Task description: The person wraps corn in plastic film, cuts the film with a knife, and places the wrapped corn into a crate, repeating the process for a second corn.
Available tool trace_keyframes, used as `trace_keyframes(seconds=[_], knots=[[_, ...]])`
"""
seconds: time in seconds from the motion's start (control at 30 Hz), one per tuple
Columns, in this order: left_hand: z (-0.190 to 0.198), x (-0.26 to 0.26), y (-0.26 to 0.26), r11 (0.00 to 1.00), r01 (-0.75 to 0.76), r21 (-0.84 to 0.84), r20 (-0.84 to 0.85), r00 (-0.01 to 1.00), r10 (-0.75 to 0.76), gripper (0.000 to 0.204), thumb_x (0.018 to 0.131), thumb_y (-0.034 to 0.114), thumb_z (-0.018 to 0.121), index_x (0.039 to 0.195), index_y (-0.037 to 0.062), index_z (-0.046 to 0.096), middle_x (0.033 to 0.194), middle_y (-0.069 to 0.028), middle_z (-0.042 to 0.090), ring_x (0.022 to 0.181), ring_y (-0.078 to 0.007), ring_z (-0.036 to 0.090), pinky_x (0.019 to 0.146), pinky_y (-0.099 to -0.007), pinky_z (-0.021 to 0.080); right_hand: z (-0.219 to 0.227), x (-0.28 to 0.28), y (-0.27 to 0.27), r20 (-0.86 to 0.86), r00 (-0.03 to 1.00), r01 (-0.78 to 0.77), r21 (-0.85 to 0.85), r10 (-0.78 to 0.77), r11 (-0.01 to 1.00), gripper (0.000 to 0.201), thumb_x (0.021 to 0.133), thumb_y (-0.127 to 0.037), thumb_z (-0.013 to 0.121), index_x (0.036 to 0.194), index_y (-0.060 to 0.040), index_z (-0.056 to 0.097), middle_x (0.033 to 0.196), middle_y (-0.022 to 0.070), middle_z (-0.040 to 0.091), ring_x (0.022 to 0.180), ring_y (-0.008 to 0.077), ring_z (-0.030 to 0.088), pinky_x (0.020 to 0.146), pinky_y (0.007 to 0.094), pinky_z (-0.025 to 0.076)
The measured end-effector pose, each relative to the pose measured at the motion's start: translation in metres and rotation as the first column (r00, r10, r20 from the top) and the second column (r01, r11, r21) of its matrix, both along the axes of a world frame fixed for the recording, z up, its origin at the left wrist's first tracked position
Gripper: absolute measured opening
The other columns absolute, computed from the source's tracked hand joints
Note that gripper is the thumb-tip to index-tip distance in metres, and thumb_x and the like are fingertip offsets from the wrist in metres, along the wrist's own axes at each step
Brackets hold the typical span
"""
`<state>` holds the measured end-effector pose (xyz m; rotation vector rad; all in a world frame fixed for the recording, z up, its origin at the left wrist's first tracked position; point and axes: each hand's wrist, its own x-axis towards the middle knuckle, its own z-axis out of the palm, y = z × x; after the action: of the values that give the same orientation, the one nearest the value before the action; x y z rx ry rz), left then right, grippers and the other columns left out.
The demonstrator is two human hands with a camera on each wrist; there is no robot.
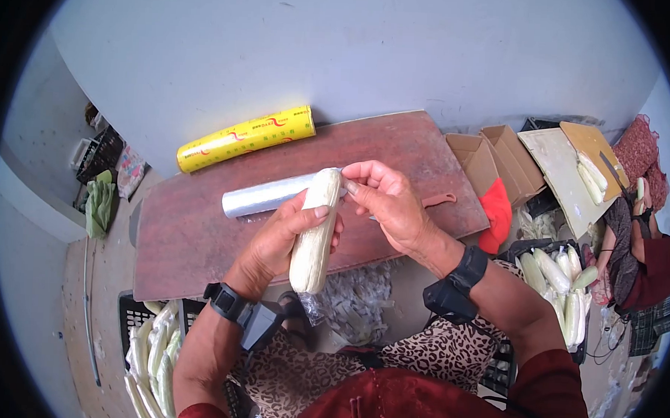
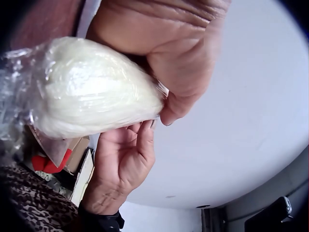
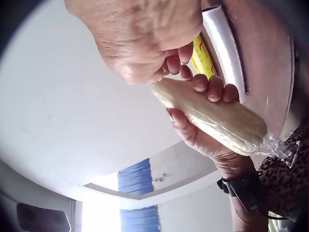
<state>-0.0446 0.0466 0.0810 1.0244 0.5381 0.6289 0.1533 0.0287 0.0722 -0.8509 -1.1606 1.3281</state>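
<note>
Fingers: ours on the left hand (image 1: pixel 275 236) curl round the middle of the wrapped vegetable (image 1: pixel 313 247), thumb across its front; those on the right hand (image 1: pixel 395 211) pinch at its upper tip, though we cannot tell whether they catch only film or the flesh too.
Wrapped vegetable: we hold it in the air above the near edge of the table (image 1: pixel 199 240), upper end towards 12 o'clock, lower end towards 6.
Weight and feel: we judge it moderately heavy for its length, firm and stiff, perhaps easy to bruise under hard thumb pressure.
Film skin: smooth and shiny, so probably slippery, and thin enough to tear if we pull sharply.
Best hold: round the thick middle with a broad palm, leaving both ends free; the crinkled film tail (image 3: pixel 279 149) at the lower end seems a poor handle.
Place by the fingers: the body lies inside the left grasp, its tip touching the right fingertips at 1 o'clock from the left hand.
Clear roll: the film roll (image 1: pixel 264 196) lies at 10 o'clock from the vegetable.
Yellow roll: the yellow tube (image 1: pixel 244 139) lies beyond, at 11.
</note>
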Motion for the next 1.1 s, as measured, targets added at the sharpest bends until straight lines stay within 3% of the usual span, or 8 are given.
trace_keyframes(seconds=[0.37, 0.47, 0.6, 0.77, 0.87, 0.97, 1.1], knots=[[0.003, 0.005, 0.001, 0.998, 0.044, -0.043, 0.012, 0.999, -0.043, 0.042, 0.091, 0.022, 0.063, 0.126, 0.0064, 0.046, 0.092, -0.0085, 0.062, 0.080, -0.0162, 0.063, 0.070, -0.0294, 0.055, -0.014, 0.007, 0.012, -0.228, 0.970, -0.097, -0.051, 0.083, 0.994, 0.017, 0.095, -0.017, 0.061, 0.106, -0.0038, 0.057, 0.093, 0.0017, 0.063, 0.081, 0.0078, 0.058, 0.066, 0.0225, 0.046], [0.001, 0.007, 0.003, 0.998, 0.040, -0.049, 0.045, 0.998, -0.038, 0.044, 0.090, 0.022, 0.066, 0.125, 0.0063, 0.046, 0.092, -0.0087, 0.062, 0.079, -0.0161, 0.064, 0.069, -0.0294, 0.055, -0.013, 0.008, 0.016, -0.150, 0.987, -0.062, -0.024, 0.057, 0.998, 0.021, 0.096, -0.016, 0.059, 0.111, -0.0017, 0.057, 0.094, 0.0022, 0.063, 0.079, 0.0079, 0.057, 0.067, 0.0231, 0.047], [0.002, 0.012, 0.004, 0.998, 0.011, -0.055, 0.003, 1.000, -0.010, 0.045, 0.088, 0.023, 0.070, 0.124, 0.0065, 0.046, 0.090, -0.0081, 0.063, 0.076, -0.0157, 0.064, 0.068, -0.0287, 0.055, 0.003, 0.009, 0.012, 0.111, 0.994, -0.016, -0.024, 0.019, 1.000, 0.024, 0.097, -0.012, 0.053, 0.117, 0.0002, 0.060, 0.090, 0.0006, 0.063, 0.075, 0.0066, 0.054, 0.067, 0.0231, 0.048], [-0.002, 0.011, 0.005, 1.000, 0.011, -0.029, -0.051, 0.999, -0.012, 0.047, 0.087, 0.024, 0.070, 0.124, 0.0072, 0.045, 0.091, -0.0100, 0.063, 0.077, -0.0178, 0.064, 0.068, -0.0302, 0.056, 0.012, 0.014, 0.010, 0.525, 0.850, -0.036, 0.116, -0.031, 0.993, 0.026, 0.096, -0.007, 0.047, 0.115, -0.0007, 0.063, 0.080, -0.0018, 0.058, 0.070, 0.0051, 0.051, 0.063, 0.0226, 0.047], [-0.002, 0.011, 0.004, 1.000, 0.007, -0.019, -0.083, 0.997, -0.009, 0.046, 0.088, 0.023, 0.069, 0.124, 0.0070, 0.046, 0.091, -0.0095, 0.063, 0.077, -0.0174, 0.064, 0.068, -0.0299, 0.056, 0.002, 0.020, 0.016, 0.573, 0.818, -0.067, 0.194, -0.058, 0.979, 0.024, 0.094, -0.004, 0.048, 0.112, -0.0003, 0.063, 0.078, -0.0010, 0.058, 0.069, 0.0059, 0.052, 0.062, 0.0237, 0.047], [-0.002, 0.010, 0.003, 1.000, -0.002, -0.023, -0.096, 0.995, -0.001, 0.045, 0.088, 0.022, 0.069, 0.124, 0.0069, 0.046, 0.090, -0.0093, 0.063, 0.077, -0.0170, 0.064, 0.069, -0.0296, 0.056, 0.000, 0.021, 0.018, 0.569, 0.817, -0.044, 0.227, -0.096, 0.973, 0.020, 0.089, -0.002, 0.050, 0.102, 0.0034, 0.065, 0.084, 0.0161, 0.069, 0.077, 0.0205, 0.065, 0.073, 0.0330, 0.051], [-0.002, 0.011, 0.003, 1.000, 0.000, -0.001, -0.101, 0.995, 0.000, 0.045, 0.088, 0.021, 0.069, 0.124, 0.0063, 0.046, 0.091, -0.0091, 0.063, 0.077, -0.0166, 0.064, 0.069, -0.0294, 0.055, -0.006, 0.028, 0.022, 0.587, 0.800, -0.072, 0.292, -0.119, 0.954, 0.016, 0.087, -0.002, 0.054, 0.097, 0.0034, 0.065, 0.086, 0.0159, 0.067, 0.080, 0.0228, 0.064, 0.074, 0.0342, 0.050]])
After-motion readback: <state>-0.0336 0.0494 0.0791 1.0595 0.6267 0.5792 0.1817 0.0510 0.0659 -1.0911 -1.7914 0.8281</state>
